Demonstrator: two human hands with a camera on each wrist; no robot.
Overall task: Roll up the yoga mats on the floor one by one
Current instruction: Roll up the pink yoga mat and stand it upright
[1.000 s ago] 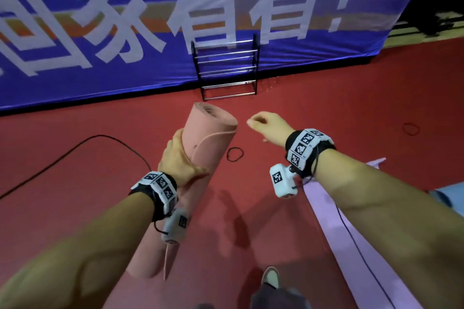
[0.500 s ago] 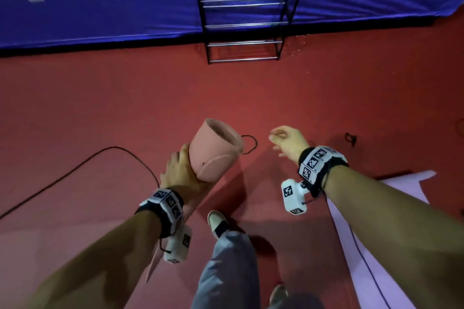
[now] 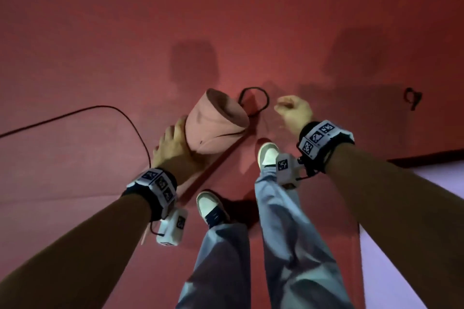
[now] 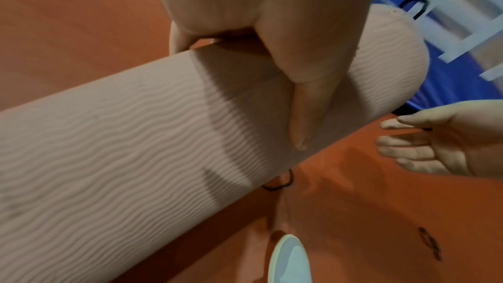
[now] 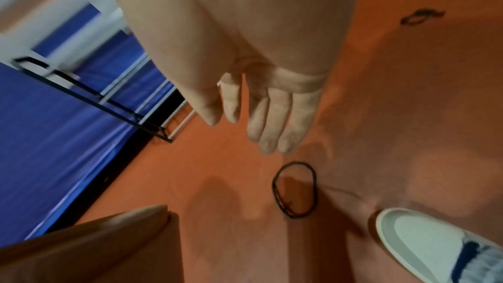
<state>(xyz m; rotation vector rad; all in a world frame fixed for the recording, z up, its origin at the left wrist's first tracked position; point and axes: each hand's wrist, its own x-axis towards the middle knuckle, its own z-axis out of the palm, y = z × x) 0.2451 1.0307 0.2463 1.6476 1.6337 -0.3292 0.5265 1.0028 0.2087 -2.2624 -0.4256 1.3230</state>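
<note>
Here, nearest the camera, the person's two shoes (image 3: 211, 208) stand on the red floor (image 3: 100, 32), and a flat pale purple mat (image 3: 439, 208) lies at the right edge. Just ahead, the left hand (image 3: 173, 148) wraps round the rolled pink mat (image 3: 213, 128) near its upper end, thumb laid flat along the ribbed outer face and fingers curled behind it. The roll stands tilted, its open end up and away from the body; its lower end is hidden behind the forearm. It looks like light, springy foam with a grippy wave texture, so it should not slip, but a loose roll will likely try to unwind; holding over the free edge, as the thumb seems to, is the sensible spot. The right hand (image 3: 293, 113) holds nothing, fingers loosely extended above a black elastic loop (image 3: 253, 100) lying beside the roll's top. Farther right lies another black band (image 3: 411, 98).
</note>
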